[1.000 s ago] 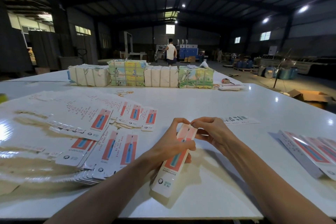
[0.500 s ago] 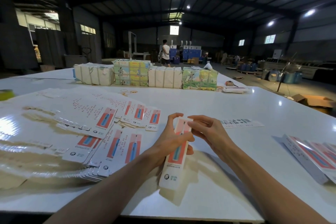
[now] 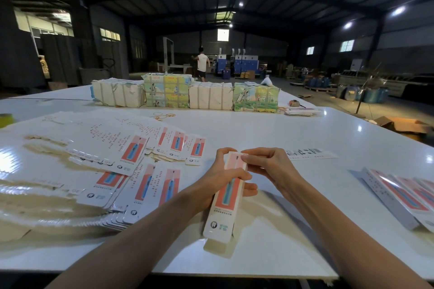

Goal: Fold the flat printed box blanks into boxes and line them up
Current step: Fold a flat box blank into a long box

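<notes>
The left hand [image 3: 216,183] is gripping a part-folded box [image 3: 223,211], the right hand [image 3: 272,166] pinching its top flap [image 3: 236,157]; many blanks [image 3: 131,159] are waiting left, few finished boxes [image 3: 399,197] lying right.

Box [image 3: 222,206]: round tooth logo near lower end, lettering beside it too blurred to read. Flat blanks [image 3: 131,155]: small red print illegible.
</notes>
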### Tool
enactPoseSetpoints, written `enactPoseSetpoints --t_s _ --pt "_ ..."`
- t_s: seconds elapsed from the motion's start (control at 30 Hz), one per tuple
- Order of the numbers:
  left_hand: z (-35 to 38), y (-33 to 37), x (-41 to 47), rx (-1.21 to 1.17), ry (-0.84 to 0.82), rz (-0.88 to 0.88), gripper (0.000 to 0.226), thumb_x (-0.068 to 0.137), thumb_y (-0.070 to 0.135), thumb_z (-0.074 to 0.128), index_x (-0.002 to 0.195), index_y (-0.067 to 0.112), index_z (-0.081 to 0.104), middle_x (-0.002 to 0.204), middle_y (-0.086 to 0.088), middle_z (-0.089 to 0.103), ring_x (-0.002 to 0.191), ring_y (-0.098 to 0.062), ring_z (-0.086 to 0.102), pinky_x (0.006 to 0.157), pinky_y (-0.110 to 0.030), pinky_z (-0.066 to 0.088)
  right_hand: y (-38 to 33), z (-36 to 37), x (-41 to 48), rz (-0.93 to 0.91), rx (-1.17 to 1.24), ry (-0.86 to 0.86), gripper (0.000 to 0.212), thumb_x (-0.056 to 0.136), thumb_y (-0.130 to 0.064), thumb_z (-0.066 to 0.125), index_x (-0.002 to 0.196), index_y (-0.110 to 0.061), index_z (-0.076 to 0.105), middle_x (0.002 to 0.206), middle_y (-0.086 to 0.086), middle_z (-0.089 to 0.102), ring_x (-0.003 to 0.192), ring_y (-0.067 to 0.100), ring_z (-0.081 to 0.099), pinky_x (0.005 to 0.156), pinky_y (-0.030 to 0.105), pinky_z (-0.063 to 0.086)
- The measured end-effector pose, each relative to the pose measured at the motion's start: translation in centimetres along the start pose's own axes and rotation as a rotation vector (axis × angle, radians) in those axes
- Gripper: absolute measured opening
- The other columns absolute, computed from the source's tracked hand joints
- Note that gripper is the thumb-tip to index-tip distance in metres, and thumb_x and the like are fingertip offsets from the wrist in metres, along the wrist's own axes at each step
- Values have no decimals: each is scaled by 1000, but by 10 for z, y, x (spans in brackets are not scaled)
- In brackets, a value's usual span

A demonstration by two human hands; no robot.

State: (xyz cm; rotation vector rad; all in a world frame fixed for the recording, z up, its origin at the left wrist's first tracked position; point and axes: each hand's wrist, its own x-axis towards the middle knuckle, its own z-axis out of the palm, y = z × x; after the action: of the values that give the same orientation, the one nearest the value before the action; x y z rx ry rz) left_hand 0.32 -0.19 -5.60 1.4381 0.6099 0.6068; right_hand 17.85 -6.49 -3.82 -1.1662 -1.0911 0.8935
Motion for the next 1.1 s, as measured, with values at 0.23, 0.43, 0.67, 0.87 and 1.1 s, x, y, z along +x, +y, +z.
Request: enactPoseSetpoints --t_s 0.23,0.43,0.67,0.87,1.1 --pt "-3 -5 5 -62 -26 -2 68 87 17 86 128 46 39 102 -5 79 95 -35 79 73 -40 66 6 3 1 -21 -27 67 8 94 -11 78 99 -8 84 98 13 82 95 29 80 79 30 65" --pt "-3 -2 9 -250 228 57 66 94 14 78 138 38 35 121 -17 69 89 -30 78 77 -42 65 12 30 -5 -94 -451 169 34 107 -30 61 139 -18 57 122 0 68 83 8 74 61 17 56" --pt "-3 17 1 -620 263 52 50 104 35 65 149 21 48 136 -23 63 117 -38 69 94 -53 61 -1 60 -33 -177 -1156 -32 59 94 -66 62 126 -20 44 120 0 48 85 24 60 67 39 47" --pt "-27 26 -6 767 259 46 54 111 51 43 159 27 36 153 -8 52 141 -33 51 115 -48 43 -3 32 -53 -131 -1264 152 37 103 -35 55 133 -18 43 121 7 47 104 35 57 73 41 46" --pt "-78 6 -46 1948 450 -192 45 110 51 36 122 21 68 120 -2 70 108 -23 66 99 -39 53 -3 -71 -88 188 -1685 368 47 105 -25 46 149 -8 40 146 15 46 138 32 41 98 38 45"
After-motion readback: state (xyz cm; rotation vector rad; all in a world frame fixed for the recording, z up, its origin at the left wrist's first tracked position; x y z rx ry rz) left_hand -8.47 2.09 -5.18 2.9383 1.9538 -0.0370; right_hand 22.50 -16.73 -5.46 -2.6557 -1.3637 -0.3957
